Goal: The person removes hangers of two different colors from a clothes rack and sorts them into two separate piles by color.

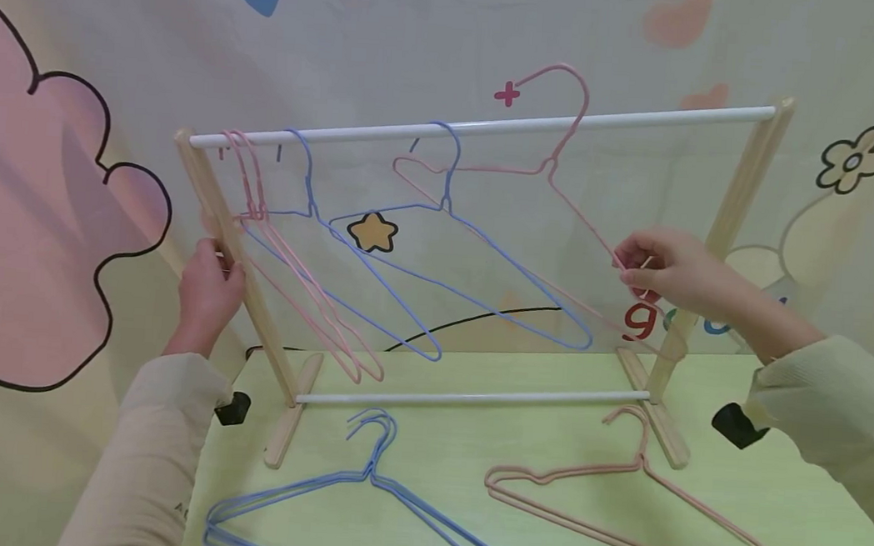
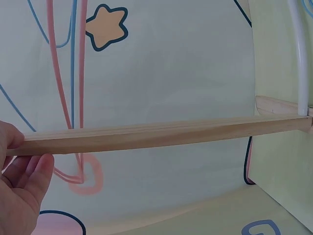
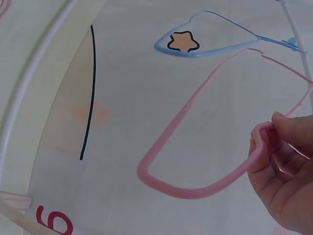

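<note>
My right hand (image 1: 670, 270) pinches one shoulder of a pink clothes hanger (image 1: 590, 224), with its hook raised above the white rail (image 1: 664, 118) and overlapping it in the head view. In the right wrist view, thumb and fingers close round the notch of that pink hanger (image 3: 195, 191). My left hand (image 1: 211, 288) grips the left wooden post (image 1: 244, 295) of the clothes rack; the left wrist view shows the thumb on one side of the post (image 2: 146, 137) and fingers on the other. Two pink hangers (image 1: 316, 291) and two blue hangers (image 1: 513, 257) hang from the rail.
On the light green table (image 1: 442, 432), a stack of blue hangers (image 1: 437, 515) lies front left and pink hangers (image 1: 579, 524) front right. The rack's lower bar (image 1: 474, 399) joins its wooden feet (image 1: 284, 435). A patterned curtain (image 1: 421, 38) hangs behind.
</note>
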{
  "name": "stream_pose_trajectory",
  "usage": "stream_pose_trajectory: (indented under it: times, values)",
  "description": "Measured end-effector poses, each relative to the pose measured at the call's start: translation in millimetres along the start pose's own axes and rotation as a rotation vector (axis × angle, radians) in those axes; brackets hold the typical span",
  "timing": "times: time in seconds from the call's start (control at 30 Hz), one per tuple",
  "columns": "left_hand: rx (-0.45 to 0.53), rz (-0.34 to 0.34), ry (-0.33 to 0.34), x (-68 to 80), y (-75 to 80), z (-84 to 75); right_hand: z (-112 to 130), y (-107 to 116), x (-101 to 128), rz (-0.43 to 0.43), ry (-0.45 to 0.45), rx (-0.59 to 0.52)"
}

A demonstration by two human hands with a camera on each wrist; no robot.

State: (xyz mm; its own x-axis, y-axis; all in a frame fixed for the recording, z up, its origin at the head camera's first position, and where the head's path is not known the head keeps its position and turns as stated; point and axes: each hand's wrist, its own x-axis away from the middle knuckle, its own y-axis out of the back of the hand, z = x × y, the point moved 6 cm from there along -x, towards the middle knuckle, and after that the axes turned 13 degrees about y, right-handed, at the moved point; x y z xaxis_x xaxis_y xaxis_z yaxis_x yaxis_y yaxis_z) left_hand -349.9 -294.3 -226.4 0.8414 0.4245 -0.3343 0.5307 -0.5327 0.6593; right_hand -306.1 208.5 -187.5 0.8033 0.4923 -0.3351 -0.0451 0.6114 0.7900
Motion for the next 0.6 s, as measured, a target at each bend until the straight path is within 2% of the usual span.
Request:
stream_pose_trajectory:
  times: [0.23, 0.43, 0.6]
  values:
    - [0.014, 0.027, 0.002, 1.8, -0.2, 2.8, -10.6, 10.8, 23.9, 0.014, 0.043, 0.107]
    - [0.025, 0.038, -0.015, 1.3, -0.7, 3.9, -19.3, 16.8, 44.2, 0.006, 0.044, 0.128]
    - [0.033, 0.028, -0.023, 1.6, 0.6, 2.1, -33.3, 10.7, 59.4, 0.031, 0.023, 0.100]
